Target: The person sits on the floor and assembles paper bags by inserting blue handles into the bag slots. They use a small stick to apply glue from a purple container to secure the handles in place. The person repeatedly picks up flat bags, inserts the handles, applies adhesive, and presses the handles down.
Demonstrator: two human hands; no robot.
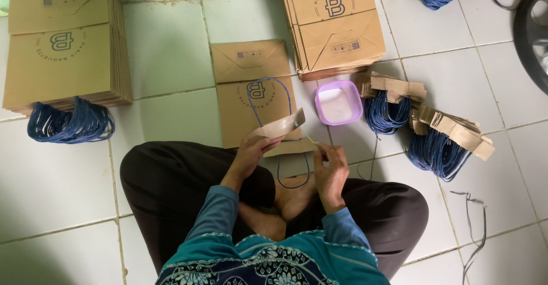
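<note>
Crossed legs (171, 193) are seen on floor tiles (51, 188). One cardboard strip (279, 128) is pinched by the closed left hand (251, 152). One thin stick (311, 141) is gripped by the closed right hand (331, 168).

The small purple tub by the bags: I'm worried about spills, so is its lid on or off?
Off. The purple tub sits upright on the tiled floor with no lid; its whitish inside shows from above.

Left hand (251, 151) holds cardboard strip (281, 127); right hand (331, 168) pinches thin stick (311, 140).
</note>
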